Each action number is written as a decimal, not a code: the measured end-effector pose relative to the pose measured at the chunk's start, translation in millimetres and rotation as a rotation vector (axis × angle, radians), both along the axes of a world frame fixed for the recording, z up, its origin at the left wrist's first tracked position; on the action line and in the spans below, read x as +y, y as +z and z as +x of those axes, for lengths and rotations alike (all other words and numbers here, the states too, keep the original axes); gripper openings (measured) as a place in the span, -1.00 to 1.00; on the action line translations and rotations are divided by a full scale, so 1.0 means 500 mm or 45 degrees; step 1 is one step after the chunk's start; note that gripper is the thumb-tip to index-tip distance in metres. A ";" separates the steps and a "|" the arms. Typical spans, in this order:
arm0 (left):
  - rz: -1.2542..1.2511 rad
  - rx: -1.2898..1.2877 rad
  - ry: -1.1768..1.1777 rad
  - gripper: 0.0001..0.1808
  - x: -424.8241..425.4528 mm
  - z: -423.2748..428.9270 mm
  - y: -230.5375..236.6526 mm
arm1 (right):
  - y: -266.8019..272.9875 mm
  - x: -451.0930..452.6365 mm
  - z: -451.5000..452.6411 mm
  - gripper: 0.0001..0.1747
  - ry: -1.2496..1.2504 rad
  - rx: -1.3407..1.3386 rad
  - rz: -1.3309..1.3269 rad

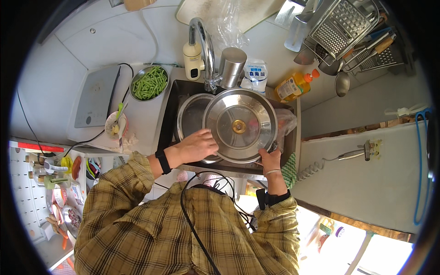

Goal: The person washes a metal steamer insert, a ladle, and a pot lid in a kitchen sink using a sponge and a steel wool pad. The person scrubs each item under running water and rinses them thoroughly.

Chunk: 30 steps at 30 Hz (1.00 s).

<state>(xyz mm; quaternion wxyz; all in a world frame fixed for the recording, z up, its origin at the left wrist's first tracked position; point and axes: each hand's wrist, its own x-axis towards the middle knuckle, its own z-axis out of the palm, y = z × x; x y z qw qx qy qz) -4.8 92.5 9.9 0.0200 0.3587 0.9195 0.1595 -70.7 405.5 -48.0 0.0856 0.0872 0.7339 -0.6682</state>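
Note:
A round stainless-steel pot lid [225, 144] with a gold-coloured centre fitting is tilted over the dark sink [288, 151]. My right hand [271, 161] grips its lower right rim, thumb on the upper face. Beside those fingers shows part of a grey steel-wool scrubber [274, 146]; whether they hold it is unclear. My left hand [197, 146], fingers curled, overlaps the lid's left edge; its fingertips and any grip are hidden. Under the lid, a round metal pan or basin [189, 117] sits in the sink, partly covered. To the right lies a clear plastic bag [288, 120].
Behind the sink stand a chrome faucet [206, 51], metal cup [233, 67], white packet [255, 76] and orange soap bottle [292, 87]. Left are a bowl of cut green beans [150, 83], a small bowl [111, 122] and flat grey appliance [98, 96]. Graters [343, 31] hang right.

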 end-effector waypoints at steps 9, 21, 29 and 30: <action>1.079 -0.929 0.987 -0.09 -0.060 -0.055 0.046 | 0.052 0.016 0.000 -0.32 0.029 0.242 0.135; 1.455 -1.489 0.861 -0.27 -0.091 -0.043 -0.001 | 0.138 -0.014 -0.018 -0.51 -0.274 0.663 0.261; 1.713 -1.599 0.902 -0.28 -0.049 -0.014 -0.044 | 0.132 -0.217 0.051 -0.22 0.662 0.990 0.443; 1.758 -1.596 0.867 -0.33 -0.043 -0.011 -0.049 | 0.118 -0.245 0.067 -0.22 0.800 0.957 0.431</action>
